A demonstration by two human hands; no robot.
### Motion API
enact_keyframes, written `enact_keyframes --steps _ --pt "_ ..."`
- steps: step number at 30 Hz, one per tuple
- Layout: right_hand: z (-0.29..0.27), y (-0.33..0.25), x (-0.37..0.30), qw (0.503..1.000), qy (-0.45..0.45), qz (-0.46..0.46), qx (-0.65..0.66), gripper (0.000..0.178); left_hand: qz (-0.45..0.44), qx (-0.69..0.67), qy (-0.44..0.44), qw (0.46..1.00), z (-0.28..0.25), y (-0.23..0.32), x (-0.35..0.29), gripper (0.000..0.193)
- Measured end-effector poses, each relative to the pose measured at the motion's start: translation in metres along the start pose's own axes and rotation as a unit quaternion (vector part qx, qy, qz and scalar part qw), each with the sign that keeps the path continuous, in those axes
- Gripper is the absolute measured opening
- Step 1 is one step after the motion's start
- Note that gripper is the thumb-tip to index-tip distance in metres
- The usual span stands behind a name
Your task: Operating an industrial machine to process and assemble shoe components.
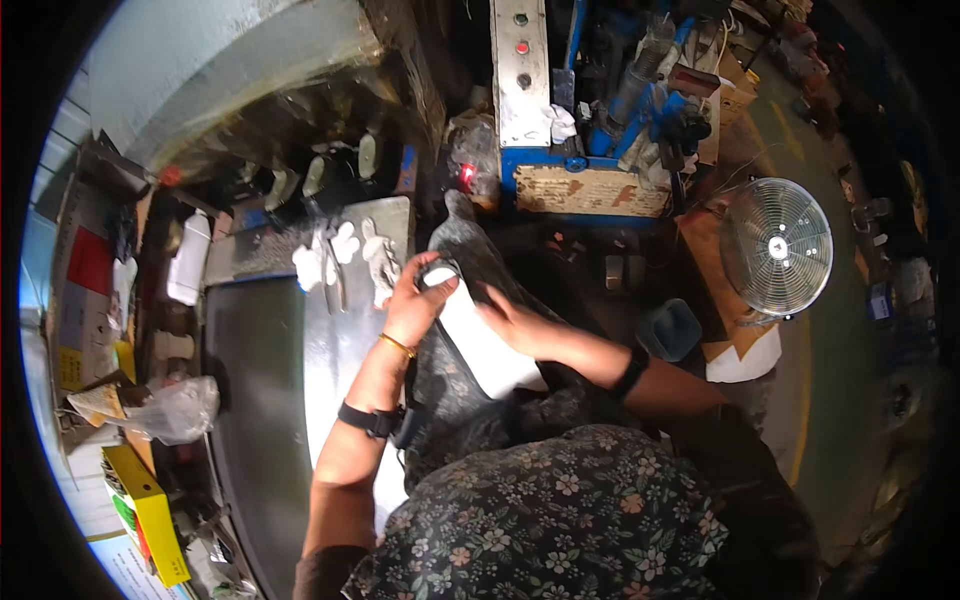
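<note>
A long white piece (487,345) with a dark rounded far end slants across my lap; its outline resembles the underside of a shoe, but I cannot make out its exact kind. My left hand (416,305) closes around the dark end, with the thumb laid on the white face. Along the right edge, my right hand (515,325) grips the same piece, its fingertips partly hidden. Beneath it lies a dark, worn support (470,240) that narrows away from me. Small crumpled white things (328,255) lie on the metal plate (330,340) left of my left hand.
A dark belt (255,390) runs along my left, below a large grey machine hood (240,80). Ahead stands a button panel (521,110). A round caged fan (778,247) and a grey-blue bin (669,330) are on the right. A yellow box (145,515) sits at lower left.
</note>
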State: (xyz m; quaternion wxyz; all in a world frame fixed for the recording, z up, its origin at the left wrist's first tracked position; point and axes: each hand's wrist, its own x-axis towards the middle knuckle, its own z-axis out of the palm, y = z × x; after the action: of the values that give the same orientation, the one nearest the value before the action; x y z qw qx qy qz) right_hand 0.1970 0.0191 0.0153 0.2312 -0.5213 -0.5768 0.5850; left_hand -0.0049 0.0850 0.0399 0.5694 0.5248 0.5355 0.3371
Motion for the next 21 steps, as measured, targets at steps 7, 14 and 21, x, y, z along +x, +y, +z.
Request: enact_keyframes --steps 7,14,21 --pt "0.003 -0.003 0.005 0.988 -0.016 0.003 0.154 0.079 -0.014 -0.424 0.028 0.905 0.01 -0.021 -0.009 0.057" --pt "0.034 -0.044 0.005 0.996 0.073 0.049 -0.027 0.093 0.05 0.475 0.183 0.859 0.005 0.003 -0.022 0.051" --pt "0.053 0.007 0.016 0.96 0.115 -0.107 0.234 0.081 0.074 0.299 -0.081 0.948 -0.027 -0.051 -0.07 0.074"
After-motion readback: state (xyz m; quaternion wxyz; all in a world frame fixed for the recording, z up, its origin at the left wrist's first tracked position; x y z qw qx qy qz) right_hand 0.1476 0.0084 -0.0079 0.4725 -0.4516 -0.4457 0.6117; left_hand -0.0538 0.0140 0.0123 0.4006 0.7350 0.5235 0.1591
